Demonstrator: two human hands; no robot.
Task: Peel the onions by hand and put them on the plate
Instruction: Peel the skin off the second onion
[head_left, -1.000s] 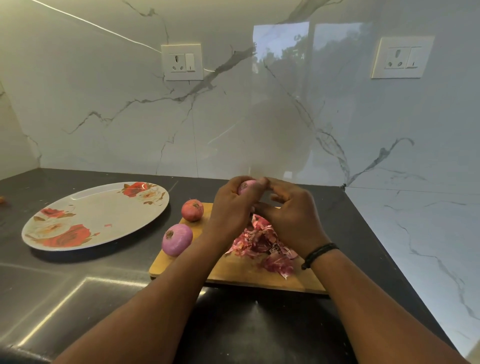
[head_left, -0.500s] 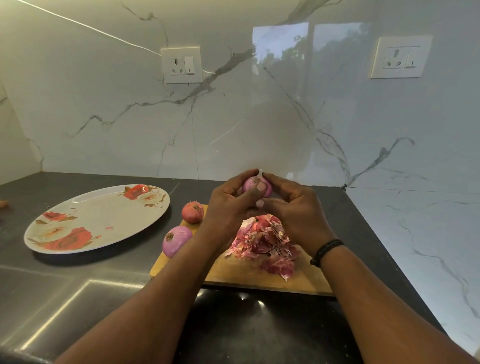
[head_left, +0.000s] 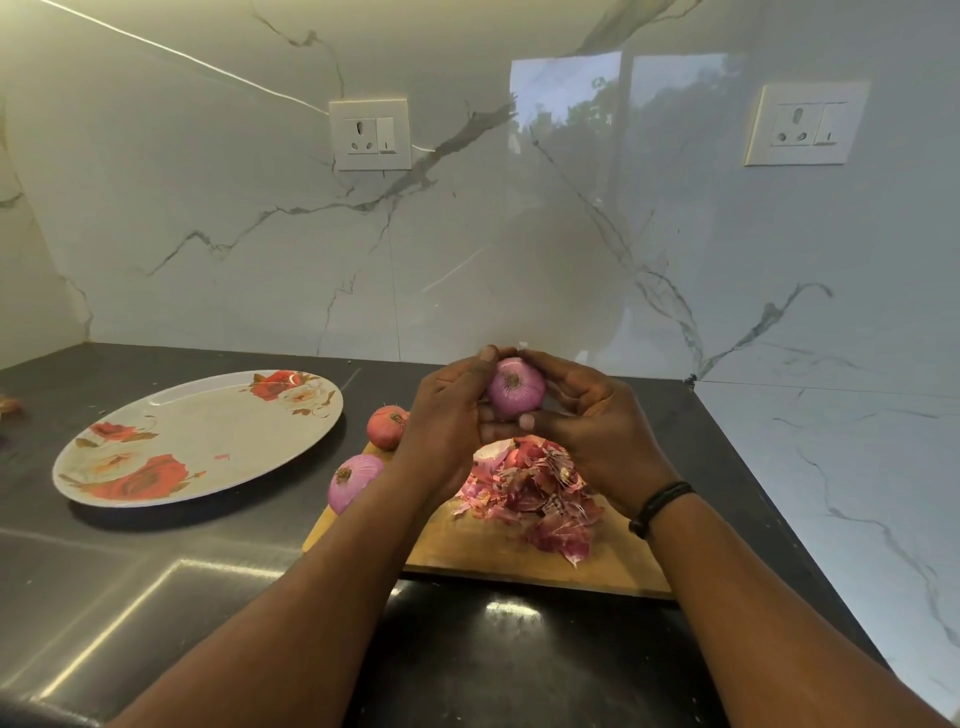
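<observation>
Left hand (head_left: 447, 415) and right hand (head_left: 592, 431) cupped together above the bench, both gripping a small round peeled purple onion (head_left: 516, 387) between thumbs and fingertips, root end facing the camera. Black cord bracelet (head_left: 658, 506) around the right wrist. Directly below at 6 o'clock, a heap of torn pink and red onion skins (head_left: 530, 493) on a rectangular wooden cutting board (head_left: 519, 561). At 8 o'clock from the hands, a second peeled purple onion (head_left: 350, 480) at the board's left edge; just behind it, an unpeeled reddish-brown onion (head_left: 385, 426). Further out at 9 o'clock, an oval white plate with red rose print (head_left: 208, 441), carrying only a tiny pink scrap, flat on the dark glossy bench (head_left: 156, 597). At 12 o'clock, white marble-patterned wall (head_left: 467, 234) with two white sockets (head_left: 370, 134).
</observation>
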